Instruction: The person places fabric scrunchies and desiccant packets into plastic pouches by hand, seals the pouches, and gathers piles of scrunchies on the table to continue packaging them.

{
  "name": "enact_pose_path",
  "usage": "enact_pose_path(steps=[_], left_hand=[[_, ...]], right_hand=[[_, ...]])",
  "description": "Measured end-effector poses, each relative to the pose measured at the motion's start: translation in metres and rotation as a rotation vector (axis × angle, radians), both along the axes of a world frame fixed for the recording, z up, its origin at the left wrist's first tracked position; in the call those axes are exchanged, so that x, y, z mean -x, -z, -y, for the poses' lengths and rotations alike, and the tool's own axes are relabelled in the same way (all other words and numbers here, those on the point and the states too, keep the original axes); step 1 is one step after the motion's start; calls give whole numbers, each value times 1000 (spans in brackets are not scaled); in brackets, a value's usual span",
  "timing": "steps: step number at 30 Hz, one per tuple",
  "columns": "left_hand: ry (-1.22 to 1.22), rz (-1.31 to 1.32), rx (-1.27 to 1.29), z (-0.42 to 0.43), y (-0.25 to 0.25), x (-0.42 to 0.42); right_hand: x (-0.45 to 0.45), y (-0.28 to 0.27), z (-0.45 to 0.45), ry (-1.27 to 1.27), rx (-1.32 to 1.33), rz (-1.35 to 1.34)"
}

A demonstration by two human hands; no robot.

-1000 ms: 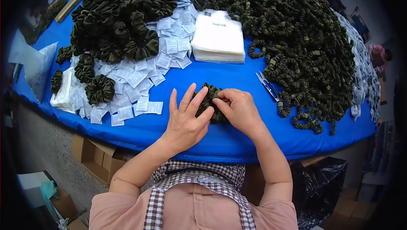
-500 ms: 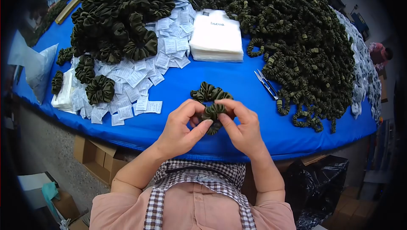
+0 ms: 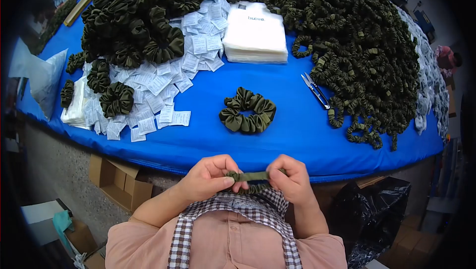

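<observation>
A small dark green scrunchie point(image 3: 255, 175) is stretched between my two hands at the table's front edge. My left hand point(image 3: 213, 175) pinches its left end, and my right hand point(image 3: 290, 175) grips its right end, with a flat strip of the band showing between them. Beyond my hands a larger, fuller green scrunchie point(image 3: 247, 110) lies flat as a ring on the blue table point(image 3: 198, 145), touched by neither hand. To its right rest small thread snips point(image 3: 315, 91), blades apart, beside a big heap of small green scrunchies point(image 3: 362, 60).
A stack of white printed bags point(image 3: 255, 35) stands behind. Small white packets point(image 3: 158, 85) spread at the left, below a pile of larger scrunchies point(image 3: 129, 21). A cardboard box point(image 3: 119, 182) and a black plastic bag point(image 3: 372, 214) are below the table. A person point(image 3: 446, 60) is at far right.
Both hands have drawn back towards my body with the small scrunchie, pulling it out straight between them. The larger scrunchie now lies fully uncovered on the table.
</observation>
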State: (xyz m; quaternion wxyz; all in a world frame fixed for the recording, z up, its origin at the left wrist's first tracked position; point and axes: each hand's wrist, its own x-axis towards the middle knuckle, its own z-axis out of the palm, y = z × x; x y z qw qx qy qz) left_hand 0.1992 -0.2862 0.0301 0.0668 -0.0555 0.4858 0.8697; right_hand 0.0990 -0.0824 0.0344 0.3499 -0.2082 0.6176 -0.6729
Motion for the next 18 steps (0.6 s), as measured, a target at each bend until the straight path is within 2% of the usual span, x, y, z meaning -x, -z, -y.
enact_pose_path(steps=[2, 3, 7, 8, 12, 13, 17, 18], left_hand=[[97, 43, -170, 0, 0, -4], [101, 44, -173, -2, -1, -3], [25, -12, -16, -16, -9, 6], [25, -8, -14, -14, -9, 5], [-59, -139, -342, 0, -3, -2], [-62, -129, -346, -1, -2, -1], [-69, -92, -243, -8, -5, 14], [-65, -95, -243, -10, -6, 17]], right_hand=[[-4, 5, -11, 3, 122, 212], [-5, 4, -8, 8, 120, 212], [-10, -6, 25, -73, 62, -72], [-10, -6, 21, -72, 65, -68], [-5, 1, -5, 1, 196, 299], [-6, 3, -3, 1, 192, 310], [-3, 7, 18, 101, 563, 549], [-4, 4, 26, 103, 565, 544]])
